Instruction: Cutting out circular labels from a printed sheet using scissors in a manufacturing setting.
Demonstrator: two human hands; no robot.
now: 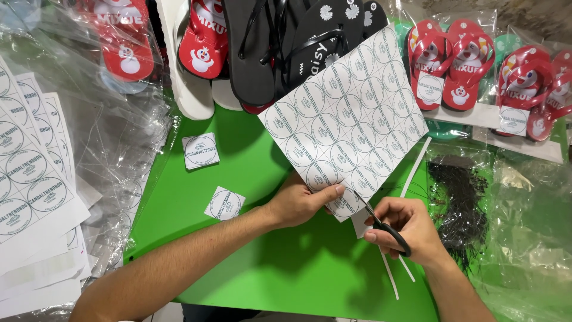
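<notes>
My left hand (301, 203) pinches the lower corner of a white sheet printed with round labels (348, 119), holding it tilted above the green mat (286, 274). Black-handled scissors (386, 228) are in my right hand (405, 229), with the blades at the sheet's lower edge. Two cut-out square labels lie on the mat, one (200, 151) further away and the other label (224, 204) next to my left forearm. Thin white paper strips (390, 277) lie beneath my right hand.
More printed label sheets (30, 185) are stacked at left under clear plastic bags (113, 131). Black flip-flops (280, 42) and red flip-flops (450, 62) line the far side. A pile of black fasteners in plastic (459, 203) sits at right.
</notes>
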